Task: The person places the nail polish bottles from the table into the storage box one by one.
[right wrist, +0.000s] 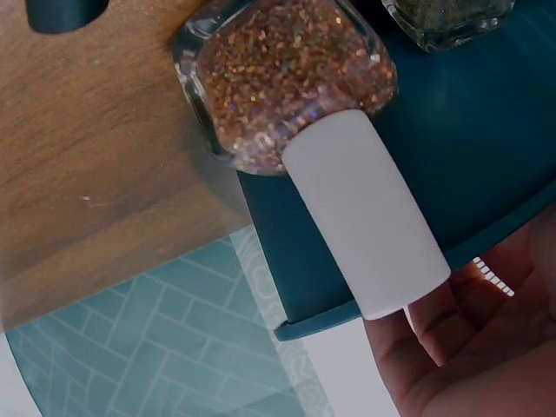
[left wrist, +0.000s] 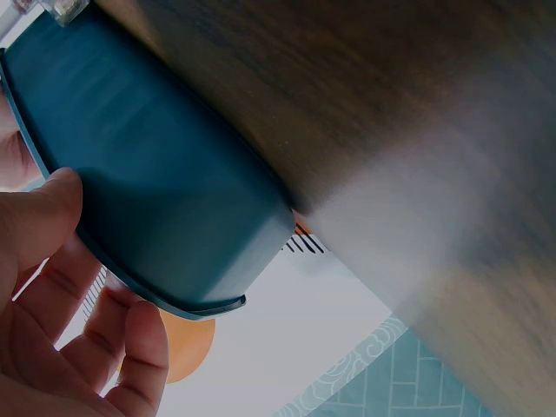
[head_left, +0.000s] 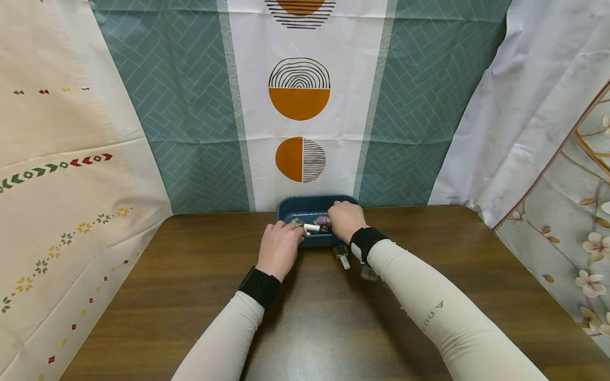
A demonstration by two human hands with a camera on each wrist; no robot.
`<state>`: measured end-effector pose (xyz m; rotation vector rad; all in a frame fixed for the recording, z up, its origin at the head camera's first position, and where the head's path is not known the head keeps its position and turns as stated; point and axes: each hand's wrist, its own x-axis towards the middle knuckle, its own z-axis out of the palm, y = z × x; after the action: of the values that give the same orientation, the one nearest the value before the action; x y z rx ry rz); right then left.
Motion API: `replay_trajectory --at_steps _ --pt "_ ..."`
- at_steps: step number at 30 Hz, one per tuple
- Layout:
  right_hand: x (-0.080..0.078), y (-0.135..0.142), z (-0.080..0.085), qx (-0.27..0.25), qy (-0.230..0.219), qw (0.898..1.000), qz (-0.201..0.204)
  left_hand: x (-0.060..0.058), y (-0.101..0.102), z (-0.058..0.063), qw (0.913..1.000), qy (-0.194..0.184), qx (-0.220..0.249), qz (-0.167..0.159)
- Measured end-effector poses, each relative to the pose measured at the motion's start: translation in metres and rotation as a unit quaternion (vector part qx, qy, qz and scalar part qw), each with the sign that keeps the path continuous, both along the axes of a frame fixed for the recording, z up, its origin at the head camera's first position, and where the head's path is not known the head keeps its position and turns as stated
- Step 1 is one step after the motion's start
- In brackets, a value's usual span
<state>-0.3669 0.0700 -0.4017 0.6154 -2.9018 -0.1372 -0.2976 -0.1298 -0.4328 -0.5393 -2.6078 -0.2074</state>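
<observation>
A dark blue basket (head_left: 316, 242) stands at the back of the table with several nail polish bottles inside. My left hand (head_left: 281, 244) is at its front left; in the left wrist view the thumb (left wrist: 61, 204) lies on the outer wall at the rim, other fingers beyond it, gripping the edge. The right hand (head_left: 347, 219) reaches over the right end, its fingertips hidden in the head view. Beyond the rim in the right wrist view, its fingers (right wrist: 443, 321) are curled; what they hold cannot be seen. Before the basket is a glittery nail polish bottle (right wrist: 295, 82) with a white cap (right wrist: 365, 213).
A clear bottle (head_left: 369, 273) is on the table by the right forearm. Inside the basket, a white cap (head_left: 312, 227) and a purple item (head_left: 322, 220) show between the hands. A patterned curtain (head_left: 300, 196) hangs right behind the basket at the wooden table's (head_left: 214, 275) back edge.
</observation>
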Motion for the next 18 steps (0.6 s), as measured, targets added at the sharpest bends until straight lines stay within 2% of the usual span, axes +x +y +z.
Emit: replay_trajectory --at_steps 9,18 --pt "-0.0017 -0.0014 -0.0022 0.032 0.004 0.999 0.005 -0.0009 0.0006 0.0001 1.0 -0.001 -0.007 0.004" --pt "0.0022 -0.0046 0.0009 0.038 -0.008 0.999 -0.001 -0.0006 0.0003 0.0006 0.9999 -0.005 -0.009 0.006"
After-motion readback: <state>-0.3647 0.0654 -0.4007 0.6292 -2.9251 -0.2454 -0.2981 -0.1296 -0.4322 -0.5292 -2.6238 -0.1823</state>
